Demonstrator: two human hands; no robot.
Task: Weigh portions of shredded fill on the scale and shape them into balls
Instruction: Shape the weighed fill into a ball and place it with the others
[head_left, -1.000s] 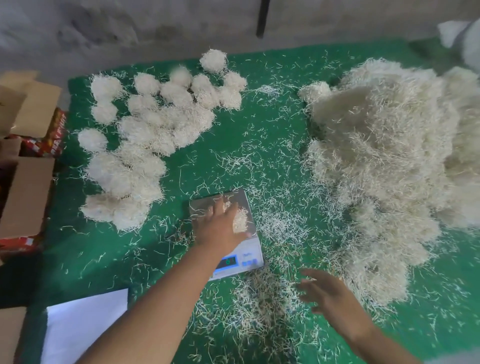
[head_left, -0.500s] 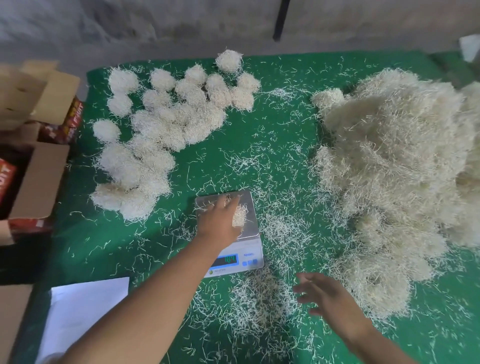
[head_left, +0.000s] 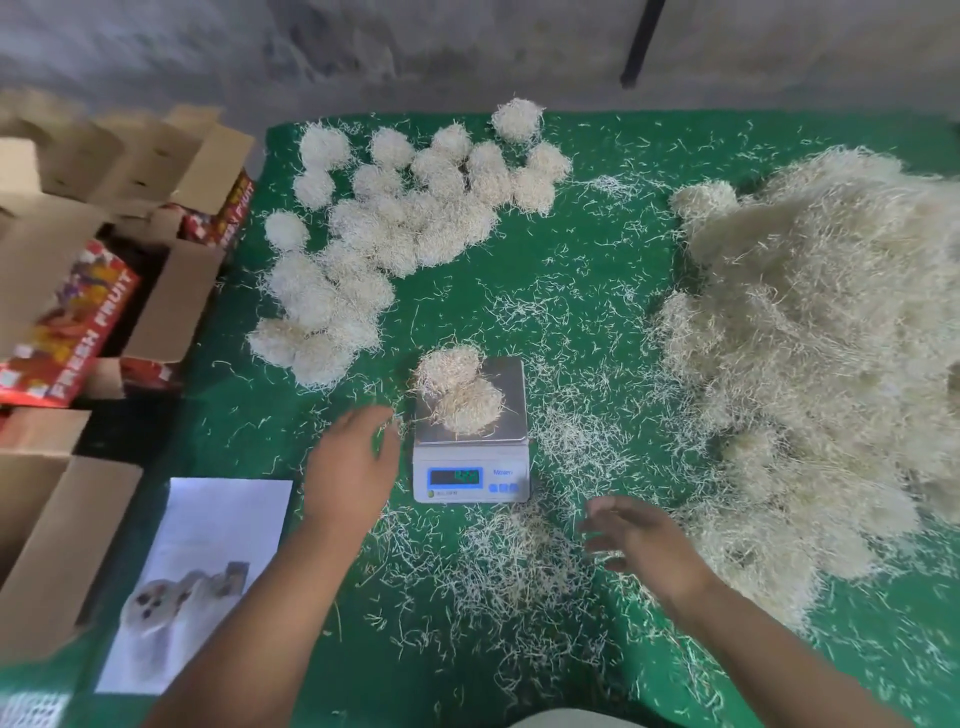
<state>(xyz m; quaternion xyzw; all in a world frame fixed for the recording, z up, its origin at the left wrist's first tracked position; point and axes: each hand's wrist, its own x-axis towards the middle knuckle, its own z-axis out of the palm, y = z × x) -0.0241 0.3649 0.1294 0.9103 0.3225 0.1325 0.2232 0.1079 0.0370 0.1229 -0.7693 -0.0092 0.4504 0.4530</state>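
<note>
Weighing step: portion (head_left: 460, 397) sits on scale (head_left: 470, 447); display blurred, unreadable. Left hand (head_left: 353, 467) beside it, right hand (head_left: 641, 538) nearer, both loosely spread, empty. Next: read, adjust, ball it

Green mat (head_left: 571, 270), scale (head_left: 470, 467), fill balls (head_left: 395, 218), paper (head_left: 208, 571)

Digits on the scale (head_left: 470, 457) display blur beyond reading.

My left hand (head_left: 352, 462) is stretched forward, palm down, fingers relaxed and holding nothing. My right hand (head_left: 644, 540) is lower and nearer to me, fingers spread loosely, pointing left, also holding nothing.
</note>
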